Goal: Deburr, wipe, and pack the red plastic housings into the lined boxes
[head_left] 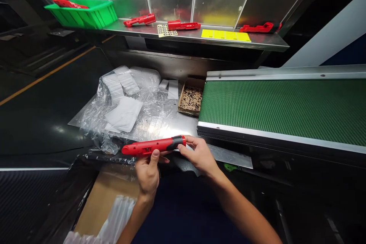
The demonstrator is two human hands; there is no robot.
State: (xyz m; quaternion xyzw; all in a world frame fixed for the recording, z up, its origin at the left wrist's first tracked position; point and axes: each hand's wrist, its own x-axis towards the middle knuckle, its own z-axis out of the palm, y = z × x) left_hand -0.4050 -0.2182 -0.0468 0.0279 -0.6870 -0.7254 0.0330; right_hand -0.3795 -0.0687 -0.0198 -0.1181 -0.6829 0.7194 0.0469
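Observation:
A long red plastic tool housing (156, 146) with a dark grey grip section lies level between both hands, above the near edge of the metal table. Under its middle, my left hand (148, 173) is closed round it, thumb on the near side. My right hand (198, 154) pinches the grey right end between thumb and fingers. Just beyond the part, white paper sheets (126, 114) and crumpled clear plastic bags (154, 106) cover the table. To their right stands a small cardboard box (191, 97) holding many tiny black pieces.
A green conveyor belt (280, 106) runs off to the right. On the raised metal shelf (270, 42) sit a green bin (85, 14), several red parts (184, 26), yellow labels (225, 35) and a sticker sheet (166, 31). Below left is an open carton (105, 194) with white plastic bags.

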